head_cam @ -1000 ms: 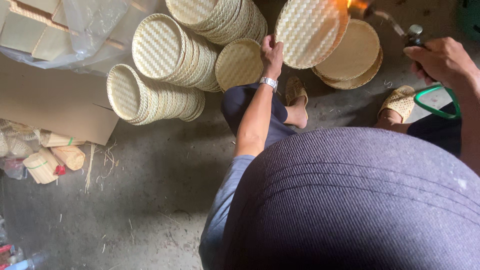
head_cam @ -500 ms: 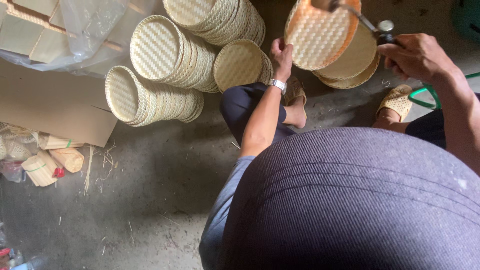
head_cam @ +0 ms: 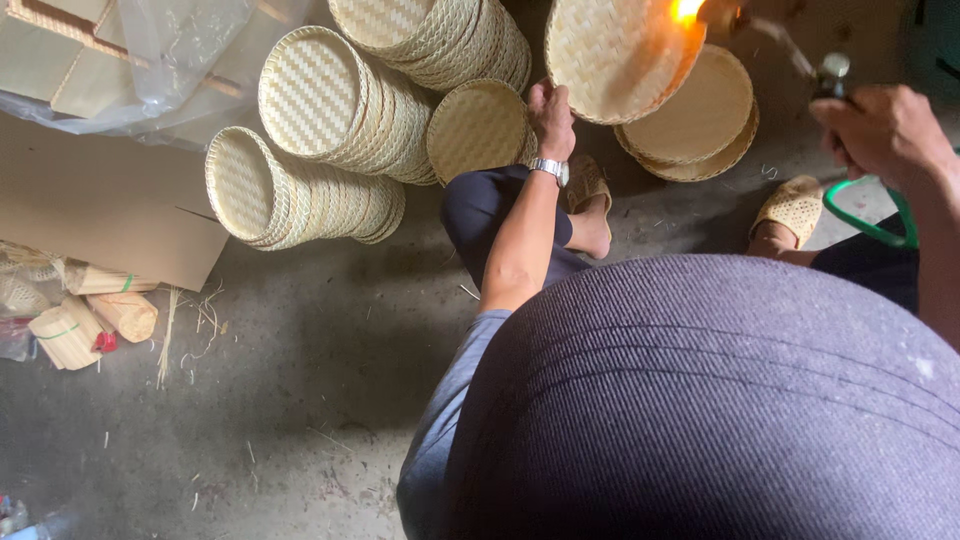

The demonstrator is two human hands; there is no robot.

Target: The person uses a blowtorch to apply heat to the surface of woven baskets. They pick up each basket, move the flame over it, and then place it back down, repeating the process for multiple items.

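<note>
My left hand [head_cam: 551,112], with a wristwatch on the wrist, grips the lower edge of a round woven bamboo tray [head_cam: 612,55] and holds it up on edge. My right hand [head_cam: 880,130] is closed around a gas torch [head_cam: 830,72] with a thin metal nozzle and a green hose [head_cam: 868,222]. An orange flame [head_cam: 688,12] burns at the tray's upper right rim. Below the held tray, more woven trays [head_cam: 700,115] lie stacked flat on the floor.
Rolled stacks of woven trays [head_cam: 300,185] lie on their sides at the upper left, one tray [head_cam: 478,130] leaning by my knee. A cardboard sheet [head_cam: 90,215], clear plastic sheeting [head_cam: 150,60] and bundled bamboo strips [head_cam: 95,315] sit at left. My feet wear woven slippers [head_cam: 797,205].
The held tray has turned and shifted left, showing more of its face. The torch hand has moved slightly down and right, and the flame now sits at the tray's upper right rim.
</note>
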